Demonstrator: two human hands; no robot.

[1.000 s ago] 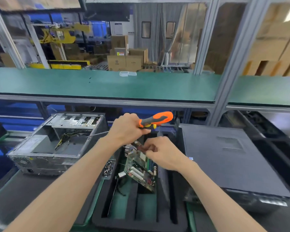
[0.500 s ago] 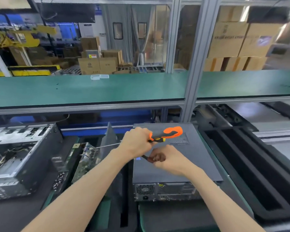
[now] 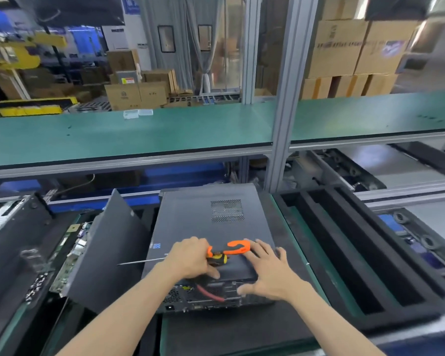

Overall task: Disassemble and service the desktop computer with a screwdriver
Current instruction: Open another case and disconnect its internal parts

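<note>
Under the left hand (image 3: 190,260), the screwdriver (image 3: 226,251) grip — half hidden.

Both forearms (image 3: 129,304) bare; seemingly no sleeves, gloves.

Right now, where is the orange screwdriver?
In the head view, the screwdriver lies across the closed computer case, gripped by the left hand, beside the right hand.

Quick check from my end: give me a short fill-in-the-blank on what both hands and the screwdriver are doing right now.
1. The left hand grips the ____ by its orange handle.
2. The right hand rests with spread fingers on the closed ____.
3. The screwdriver shaft points toward the person's ____ side.

Missing words: screwdriver; computer case; left
</note>
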